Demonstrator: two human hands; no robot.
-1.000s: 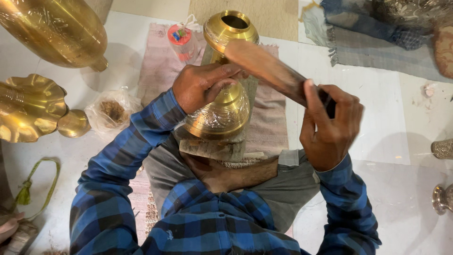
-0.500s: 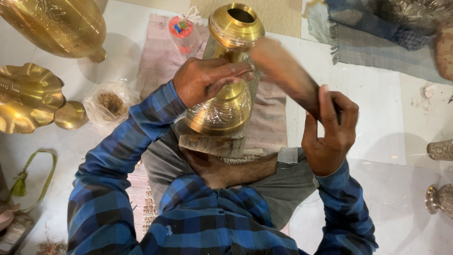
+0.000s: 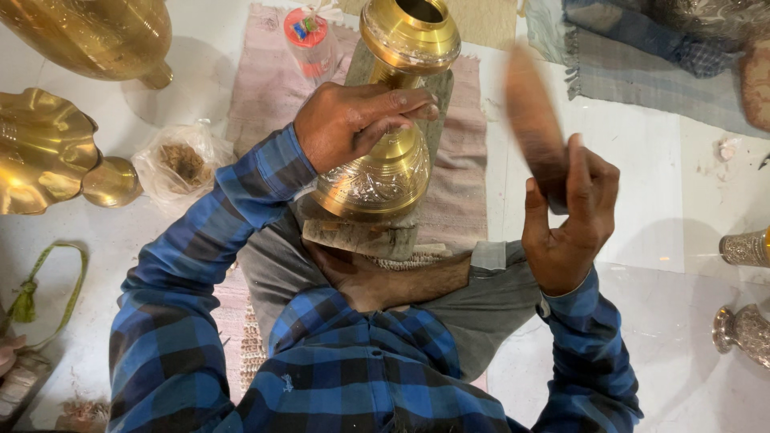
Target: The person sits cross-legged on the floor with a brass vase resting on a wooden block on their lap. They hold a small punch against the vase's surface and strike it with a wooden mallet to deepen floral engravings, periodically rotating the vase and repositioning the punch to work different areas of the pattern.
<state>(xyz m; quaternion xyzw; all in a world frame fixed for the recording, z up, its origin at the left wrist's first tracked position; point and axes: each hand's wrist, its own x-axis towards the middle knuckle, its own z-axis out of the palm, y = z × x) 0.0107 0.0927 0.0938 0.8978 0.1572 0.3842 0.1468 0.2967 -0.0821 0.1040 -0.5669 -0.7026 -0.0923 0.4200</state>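
Note:
A brass vase (image 3: pixel 397 104) lies on its side on a wooden block (image 3: pixel 377 232) in front of my crossed legs, its open mouth pointing away from me. My left hand (image 3: pixel 357 120) presses down on the vase's narrow neck, fingers spread over it. To the right of the vase my right hand (image 3: pixel 569 212) is raised and grips a brown wooden mallet (image 3: pixel 533 120), which is blurred with motion and does not touch the vase. The vase's belly carries engraved patterns.
A large brass vessel (image 3: pixel 96 36) and a scalloped brass dish (image 3: pixel 40 148) stand at the left. A plastic bag (image 3: pixel 180 160) and a red-lidded jar (image 3: pixel 309 40) lie nearby. A pink mat (image 3: pixel 465 144) is under the block. Silver pieces (image 3: pixel 746 248) sit at right.
The mallet has swung up and to the right, off the vase's neck, and now stands nearly upright in my right hand. My left hand stays on the vase.

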